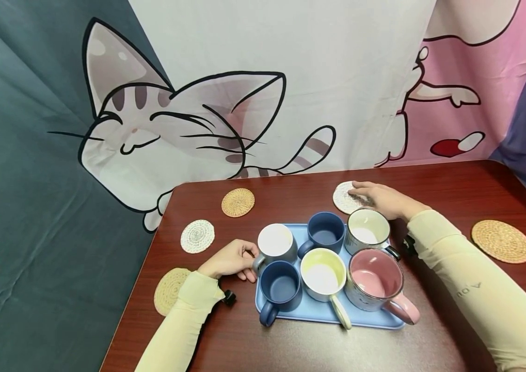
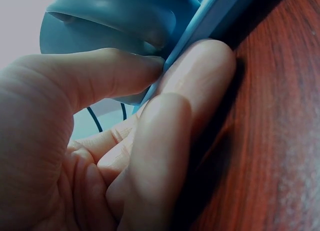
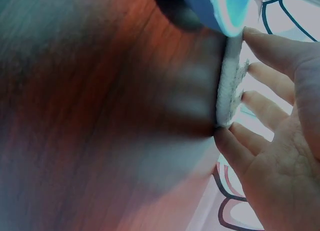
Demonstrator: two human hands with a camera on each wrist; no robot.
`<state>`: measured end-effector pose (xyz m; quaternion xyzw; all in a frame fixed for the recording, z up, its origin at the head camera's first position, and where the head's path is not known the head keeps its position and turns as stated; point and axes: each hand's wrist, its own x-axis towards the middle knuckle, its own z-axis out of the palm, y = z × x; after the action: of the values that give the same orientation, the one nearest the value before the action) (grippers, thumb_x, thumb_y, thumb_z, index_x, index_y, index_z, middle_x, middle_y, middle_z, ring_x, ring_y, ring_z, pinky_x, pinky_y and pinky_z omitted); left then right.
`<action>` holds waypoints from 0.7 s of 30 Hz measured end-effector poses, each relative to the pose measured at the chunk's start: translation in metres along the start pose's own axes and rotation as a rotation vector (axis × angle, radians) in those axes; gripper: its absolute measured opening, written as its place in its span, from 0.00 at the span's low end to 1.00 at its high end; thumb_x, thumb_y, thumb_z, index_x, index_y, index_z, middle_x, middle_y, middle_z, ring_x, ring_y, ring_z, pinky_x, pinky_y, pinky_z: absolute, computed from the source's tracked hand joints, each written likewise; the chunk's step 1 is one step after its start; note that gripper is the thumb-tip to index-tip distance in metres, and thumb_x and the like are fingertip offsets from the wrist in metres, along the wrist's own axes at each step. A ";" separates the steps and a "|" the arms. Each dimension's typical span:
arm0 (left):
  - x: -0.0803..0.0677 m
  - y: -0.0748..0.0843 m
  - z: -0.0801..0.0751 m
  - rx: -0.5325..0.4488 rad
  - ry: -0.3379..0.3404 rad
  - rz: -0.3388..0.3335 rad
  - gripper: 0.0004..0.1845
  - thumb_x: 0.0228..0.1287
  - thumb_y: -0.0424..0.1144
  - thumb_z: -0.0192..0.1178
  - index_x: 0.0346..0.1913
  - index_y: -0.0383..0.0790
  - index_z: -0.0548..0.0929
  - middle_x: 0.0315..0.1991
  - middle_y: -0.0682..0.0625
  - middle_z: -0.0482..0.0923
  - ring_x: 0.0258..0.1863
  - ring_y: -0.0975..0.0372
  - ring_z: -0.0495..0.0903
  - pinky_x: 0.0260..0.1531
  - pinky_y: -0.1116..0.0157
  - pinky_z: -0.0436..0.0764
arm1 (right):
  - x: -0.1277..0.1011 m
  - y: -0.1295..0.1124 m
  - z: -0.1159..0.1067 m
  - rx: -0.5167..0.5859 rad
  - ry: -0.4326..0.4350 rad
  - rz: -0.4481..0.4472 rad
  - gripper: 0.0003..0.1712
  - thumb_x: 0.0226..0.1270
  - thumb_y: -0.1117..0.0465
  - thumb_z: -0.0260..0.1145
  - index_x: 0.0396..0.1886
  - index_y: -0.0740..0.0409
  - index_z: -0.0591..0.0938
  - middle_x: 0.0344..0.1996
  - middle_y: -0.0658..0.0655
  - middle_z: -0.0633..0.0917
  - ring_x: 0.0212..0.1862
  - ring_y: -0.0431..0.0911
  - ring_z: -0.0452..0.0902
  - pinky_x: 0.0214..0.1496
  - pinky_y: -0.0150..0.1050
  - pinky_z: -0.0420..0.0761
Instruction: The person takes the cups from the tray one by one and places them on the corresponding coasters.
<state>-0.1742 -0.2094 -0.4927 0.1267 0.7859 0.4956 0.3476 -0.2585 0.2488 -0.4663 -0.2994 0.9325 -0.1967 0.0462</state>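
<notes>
Work in hand: we see coasters laid out on the surface (image 1: 430, 181) around a tray (image 1: 309, 310) of six mugs; we judge coaster placement to be the current step.
Right hand: our right hand (image 1: 385, 199) lies fingers-down on the white coaster (image 1: 345, 199) at the far edge of the surface, just behind the tray. In the right wrist view the fingers (image 3: 265, 108) and thumb curl about the coaster's rim (image 3: 227, 91), so we read it as gripped, not merely touched.
Left hand: our left hand (image 1: 230, 258) sits at the tray's left edge beside the grey mug (image 1: 275, 243). In the left wrist view the fingers (image 2: 195, 81) lie against the tray rim (image 2: 210, 21), loosely curled; we see nothing clamped in it.
Done so far: five coasters lie flat. A tan one (image 1: 238, 202) and the white one in hand are toward the far edge, a second white one (image 1: 197, 236) and a tan one (image 1: 170, 290) are near the left edge, and a large tan one (image 1: 501, 241) is near the right edge.
Left to do: all six mugs stand in the tray; none sits on a coaster.
Coaster attitude: flat, in contact with the surface.
Long axis: none; the coaster is round, so it has no pointing direction.
Mug handles: the pink mug (image 1: 374, 279) and yellow mug (image 1: 323, 274) point theirs toward the near edge.
</notes>
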 end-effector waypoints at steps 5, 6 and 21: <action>-0.001 0.001 0.000 0.002 -0.004 0.007 0.03 0.71 0.30 0.57 0.40 0.34 0.80 0.23 0.42 0.88 0.20 0.62 0.88 0.19 0.69 0.82 | 0.001 -0.005 0.000 0.021 -0.005 0.018 0.29 0.67 0.67 0.67 0.69 0.66 0.77 0.74 0.73 0.70 0.72 0.72 0.67 0.71 0.67 0.69; -0.001 0.002 0.000 0.002 -0.005 0.009 0.03 0.71 0.31 0.57 0.40 0.34 0.80 0.23 0.42 0.88 0.20 0.62 0.88 0.19 0.69 0.82 | 0.001 -0.005 0.000 0.021 -0.006 0.019 0.30 0.67 0.67 0.67 0.69 0.66 0.77 0.74 0.73 0.70 0.72 0.72 0.67 0.72 0.67 0.69; 0.000 -0.001 0.000 0.006 -0.004 0.010 0.03 0.72 0.31 0.57 0.41 0.34 0.80 0.23 0.42 0.88 0.20 0.62 0.88 0.20 0.69 0.83 | -0.004 0.001 -0.001 0.037 0.021 0.012 0.31 0.68 0.64 0.70 0.69 0.65 0.77 0.74 0.73 0.69 0.73 0.73 0.66 0.72 0.69 0.66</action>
<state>-0.1742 -0.2100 -0.4932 0.1328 0.7859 0.4947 0.3464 -0.2555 0.2521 -0.4655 -0.2911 0.9308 -0.2166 0.0433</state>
